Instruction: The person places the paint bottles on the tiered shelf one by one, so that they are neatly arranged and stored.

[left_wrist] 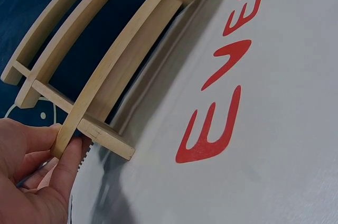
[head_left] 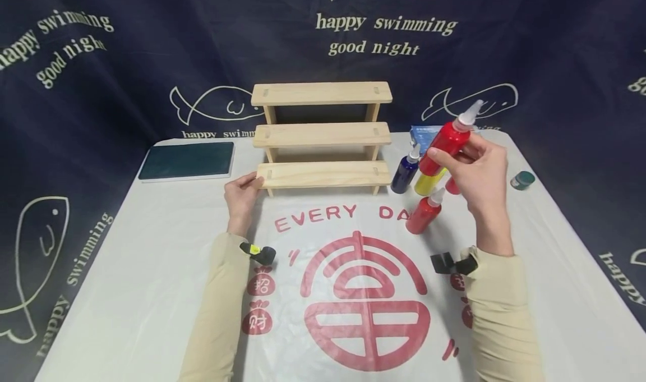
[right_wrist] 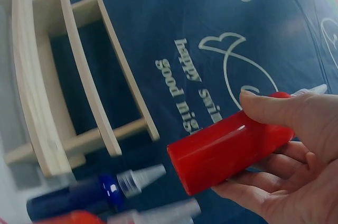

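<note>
My right hand (head_left: pixel 484 171) grips a red squeeze bottle (head_left: pixel 445 146) with a clear pointed nozzle. It is held up and tilted, nozzle toward the upper right, above the other bottles. In the right wrist view the thumb lies on top of the red body and the fingers are below. My left hand (head_left: pixel 241 199) pinches the left end of the lowest board of a three-tier wooden shelf (head_left: pixel 323 174). Its thumb and fingers are around the board's end in the left wrist view. Right of the shelf stand a dark blue bottle (head_left: pixel 405 174), a yellow bottle (head_left: pixel 429 183) and a red bottle (head_left: pixel 423 216).
Another red item (head_left: pixel 452 186) shows partly behind my right hand. A small green jar (head_left: pixel 522 180) lies to the right, and a blue box (head_left: pixel 423 135) stands at the back. A flat dark green-topped slab (head_left: pixel 187 160) lies at left. Patterned dark blue cloth (head_left: pixel 383 34) hangs behind the table.
</note>
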`<state>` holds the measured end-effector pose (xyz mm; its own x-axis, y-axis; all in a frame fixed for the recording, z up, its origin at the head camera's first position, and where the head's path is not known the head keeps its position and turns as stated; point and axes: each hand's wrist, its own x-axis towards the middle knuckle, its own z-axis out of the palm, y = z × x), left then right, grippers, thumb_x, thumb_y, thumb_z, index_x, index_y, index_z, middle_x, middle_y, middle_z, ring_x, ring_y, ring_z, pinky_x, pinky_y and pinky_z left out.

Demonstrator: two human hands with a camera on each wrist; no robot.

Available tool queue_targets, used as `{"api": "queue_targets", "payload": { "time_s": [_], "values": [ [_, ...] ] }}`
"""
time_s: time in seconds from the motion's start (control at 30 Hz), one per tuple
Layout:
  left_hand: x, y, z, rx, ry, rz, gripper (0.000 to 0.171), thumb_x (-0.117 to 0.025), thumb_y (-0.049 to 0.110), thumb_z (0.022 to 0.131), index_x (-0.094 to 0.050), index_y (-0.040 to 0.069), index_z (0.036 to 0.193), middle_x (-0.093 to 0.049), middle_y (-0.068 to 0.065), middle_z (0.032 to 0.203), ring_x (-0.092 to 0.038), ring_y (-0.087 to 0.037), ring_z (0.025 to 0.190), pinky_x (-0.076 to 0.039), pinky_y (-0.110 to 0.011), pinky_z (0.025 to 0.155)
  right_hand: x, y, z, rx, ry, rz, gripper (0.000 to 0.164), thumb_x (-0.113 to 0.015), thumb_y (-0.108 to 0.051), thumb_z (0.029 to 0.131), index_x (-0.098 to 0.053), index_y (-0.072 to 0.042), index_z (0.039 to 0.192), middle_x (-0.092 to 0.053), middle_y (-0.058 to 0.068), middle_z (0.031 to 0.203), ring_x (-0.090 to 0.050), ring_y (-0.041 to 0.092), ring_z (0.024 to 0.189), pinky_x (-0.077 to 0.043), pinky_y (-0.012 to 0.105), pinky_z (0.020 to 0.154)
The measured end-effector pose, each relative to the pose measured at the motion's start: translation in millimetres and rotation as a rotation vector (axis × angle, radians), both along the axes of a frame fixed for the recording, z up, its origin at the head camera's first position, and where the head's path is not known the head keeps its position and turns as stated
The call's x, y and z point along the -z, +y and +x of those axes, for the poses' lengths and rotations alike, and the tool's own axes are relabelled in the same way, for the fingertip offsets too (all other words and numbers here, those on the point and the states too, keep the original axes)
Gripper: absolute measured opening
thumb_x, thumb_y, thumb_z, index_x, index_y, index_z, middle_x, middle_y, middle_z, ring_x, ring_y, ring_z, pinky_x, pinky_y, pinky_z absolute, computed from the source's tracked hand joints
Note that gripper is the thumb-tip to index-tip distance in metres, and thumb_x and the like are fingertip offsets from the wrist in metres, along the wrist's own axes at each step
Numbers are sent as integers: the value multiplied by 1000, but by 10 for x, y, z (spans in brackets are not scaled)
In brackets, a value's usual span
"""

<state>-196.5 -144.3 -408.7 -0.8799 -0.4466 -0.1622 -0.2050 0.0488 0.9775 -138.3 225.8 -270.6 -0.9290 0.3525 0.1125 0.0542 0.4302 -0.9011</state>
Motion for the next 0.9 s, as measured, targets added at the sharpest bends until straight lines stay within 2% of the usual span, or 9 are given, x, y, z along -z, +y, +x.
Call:
{"api": "queue_targets", "payload": {
  "time_s": [0.13,0.23,0.43,0.6,0.9],
  "values": [
    [-10,16,-4,-4,-6,-3,30,-66,4,90,-67,-3,119,-68,-21,115,-68,-21,99,-59,-30,86,-14,-146,-29,-47,30,10,50,-77,-29,84,-64,-12,129,-69,10,120,-67,5,95,-54,23,94],
    [-9,18,-2,-3,-22,-14,31,-66,5,90,-67,-2,120,-68,-20,116,-67,-25,105,-59,-29,87,-15,-260,-52,-89,35,25,48,-77,-27,85,-64,-9,128,-69,13,119,-69,12,98,-54,25,95],
    [-2,9,11,-3,-29,-11,31,-66,5,90,-66,-2,121,-67,-20,118,-67,-26,106,-59,-28,87,31,-467,-110,-146,50,18,46,-77,-22,85,-64,-5,126,-69,15,116,-69,20,99,-55,25,95],
    [17,7,13,2,-19,-6,31,-66,5,90,-66,-2,120,-68,-21,118,-67,-26,106,-59,-27,86,100,-606,-176,-173,60,-12,48,-77,-21,85,-63,-4,128,-69,15,118,-68,27,105,-54,30,98],
    [23,8,-2,-8,-4,-9,30,-67,5,90,-67,-2,119,-69,-21,115,-67,-25,103,-60,-23,81,203,-793,-351,-178,39,-95,48,-76,-21,86,-61,-6,129,-67,13,122,-65,27,110,-52,36,102]
  ]
}}
